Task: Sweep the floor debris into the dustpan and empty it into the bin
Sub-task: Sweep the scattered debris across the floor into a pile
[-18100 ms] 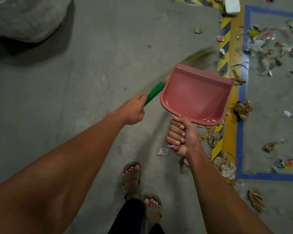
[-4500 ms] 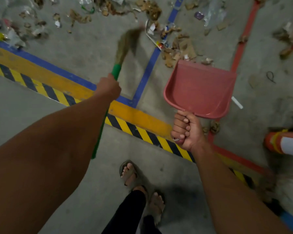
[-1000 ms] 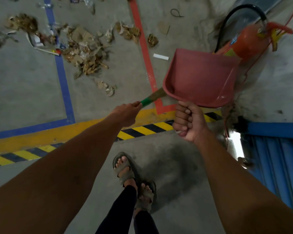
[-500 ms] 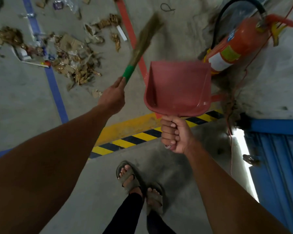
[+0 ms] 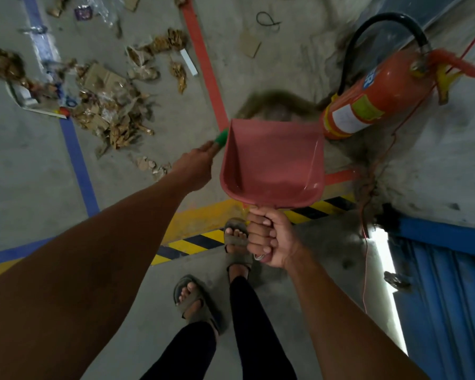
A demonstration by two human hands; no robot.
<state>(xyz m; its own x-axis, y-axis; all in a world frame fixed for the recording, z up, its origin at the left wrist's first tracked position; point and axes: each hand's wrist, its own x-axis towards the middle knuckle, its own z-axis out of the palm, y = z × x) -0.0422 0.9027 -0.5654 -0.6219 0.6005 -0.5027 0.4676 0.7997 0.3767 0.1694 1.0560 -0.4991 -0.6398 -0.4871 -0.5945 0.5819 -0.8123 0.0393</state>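
Observation:
My right hand (image 5: 270, 238) grips the handle of a pink dustpan (image 5: 272, 163), held in the air with its hollow facing me and nothing in it. My left hand (image 5: 196, 165) grips the green handle (image 5: 221, 137) of a broom. Its bristles (image 5: 277, 106) show as a blur just beyond the dustpan's far edge; the pan hides most of the broom. A heap of brown cardboard and paper debris (image 5: 107, 105) lies on the grey floor to the upper left, with smaller scraps (image 5: 151, 164) nearer my left hand. No bin is in view.
A red fire extinguisher (image 5: 379, 94) with a black hose leans at the wall on the right. Blue shutter (image 5: 450, 283) at lower right. Red (image 5: 203, 64), blue (image 5: 77, 157) and yellow-black (image 5: 192, 242) floor tape cross the concrete. My sandalled feet (image 5: 192, 300) stand below the dustpan.
The broom has swung from upper left of the dustpan to behind its far edge, toward the extinguisher. My left hand moved right and down. The dustpan stays raised in my right hand.

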